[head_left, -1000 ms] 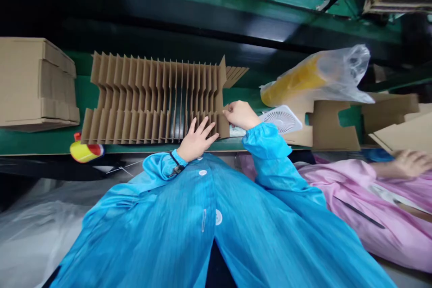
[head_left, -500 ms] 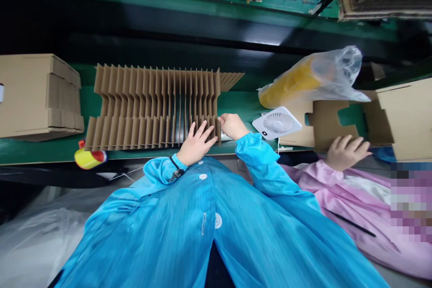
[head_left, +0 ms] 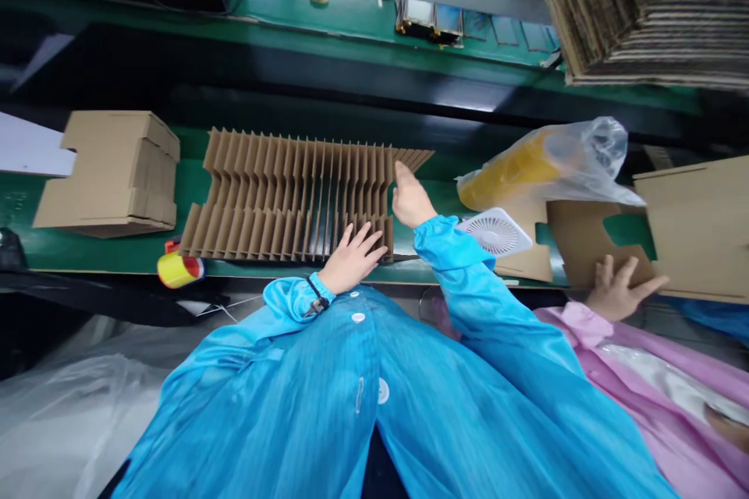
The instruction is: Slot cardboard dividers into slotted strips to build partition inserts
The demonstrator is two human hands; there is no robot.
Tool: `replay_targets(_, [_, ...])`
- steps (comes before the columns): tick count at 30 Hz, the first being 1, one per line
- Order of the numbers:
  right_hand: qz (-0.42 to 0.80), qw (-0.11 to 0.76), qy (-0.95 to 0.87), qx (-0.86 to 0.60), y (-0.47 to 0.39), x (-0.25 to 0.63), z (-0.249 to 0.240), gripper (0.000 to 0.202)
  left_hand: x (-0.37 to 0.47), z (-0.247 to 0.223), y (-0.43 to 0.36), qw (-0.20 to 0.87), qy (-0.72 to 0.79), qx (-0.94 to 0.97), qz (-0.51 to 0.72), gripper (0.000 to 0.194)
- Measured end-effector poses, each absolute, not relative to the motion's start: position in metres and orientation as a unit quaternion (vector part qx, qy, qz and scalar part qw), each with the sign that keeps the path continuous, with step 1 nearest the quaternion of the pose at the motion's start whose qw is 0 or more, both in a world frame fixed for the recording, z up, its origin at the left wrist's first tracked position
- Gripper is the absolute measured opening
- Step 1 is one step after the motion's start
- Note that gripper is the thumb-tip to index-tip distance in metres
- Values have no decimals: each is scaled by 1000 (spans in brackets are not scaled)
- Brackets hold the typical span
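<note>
Many notched cardboard dividers (head_left: 281,195) form upright ribs, the left hand (head_left: 349,261) splayed against them, the right hand (head_left: 413,201) forefinger-extended, grip unclear.

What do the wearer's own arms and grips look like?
Glossy bright-blue sleeves, left and right, bunched into gathered cuffs. Left grip and right grip are bare hands, no gloves. A dark wristband circles the left wrist; none shows on the right. No cables or printed markings visible on either arm.
</note>
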State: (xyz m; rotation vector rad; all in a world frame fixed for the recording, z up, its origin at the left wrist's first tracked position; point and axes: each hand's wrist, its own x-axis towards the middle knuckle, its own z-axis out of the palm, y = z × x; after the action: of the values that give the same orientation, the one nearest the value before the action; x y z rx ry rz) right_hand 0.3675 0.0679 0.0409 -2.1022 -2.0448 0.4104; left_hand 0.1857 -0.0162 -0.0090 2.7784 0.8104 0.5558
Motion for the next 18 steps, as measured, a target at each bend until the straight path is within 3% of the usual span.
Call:
replay_targets(5, [166,166,-724,-649,57,378,13,52,133,14,14,62,356,883,301,34])
replay_targets(9, [112,263,-699,-655,33,401,2,49,-12,16,60,-21,640,665,383,36])
replay_targets(11, [113,274,-693,-658,19,412,-1,46,-94,12,69,-43,801,452,390,52])
replay_targets(14, [121,275,-685,-664,-2,416,-2,46,-177,-2,74,14,908,201,366,74])
replay_targets(18, [135,261,-679,-672,-14,407,-1,47,-209,-32,83,88,910,147,377,85])
